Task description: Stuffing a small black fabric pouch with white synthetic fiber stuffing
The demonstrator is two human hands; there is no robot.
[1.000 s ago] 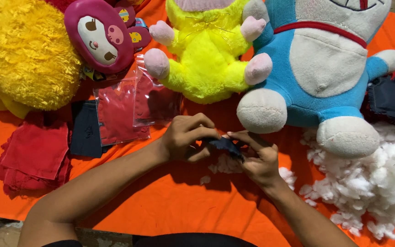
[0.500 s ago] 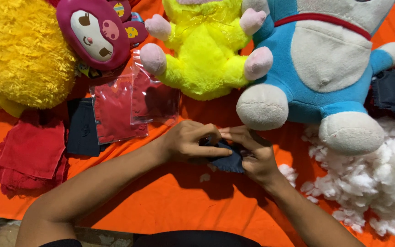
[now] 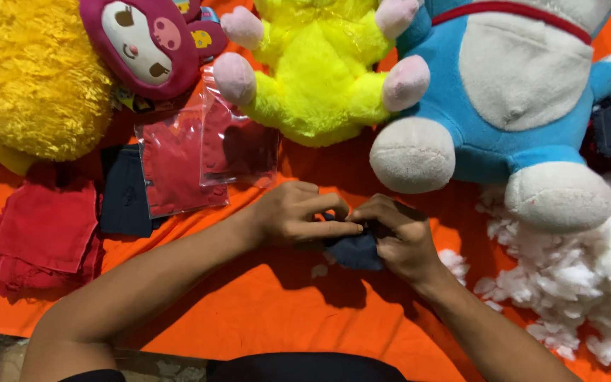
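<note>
Both of my hands meet over a small dark navy fabric piece (image 3: 356, 251) low above the orange cloth (image 3: 249, 311). My left hand (image 3: 298, 214) pinches its upper edge with fingers stretched to the right. My right hand (image 3: 401, 237) grips it from the right side, fingers curled over it. Most of the fabric piece is hidden under the fingers. A small tuft of white stuffing (image 3: 319, 270) lies just below the hands.
A heap of white stuffing (image 3: 588, 276) lies at the right. Behind the hands stand a blue-and-white plush toy (image 3: 503, 92), a yellow plush (image 3: 319, 71), a fluffy yellow plush (image 3: 30, 78) and a magenta doll head (image 3: 143, 42). Red fabric in clear bags (image 3: 192, 155), dark cloth (image 3: 125, 191) and folded red cloths (image 3: 44, 233) lie left.
The hands have closed tighter on the navy fabric piece and lowered it toward the cloth. The view has drifted slightly, so the toys sit a little higher.
</note>
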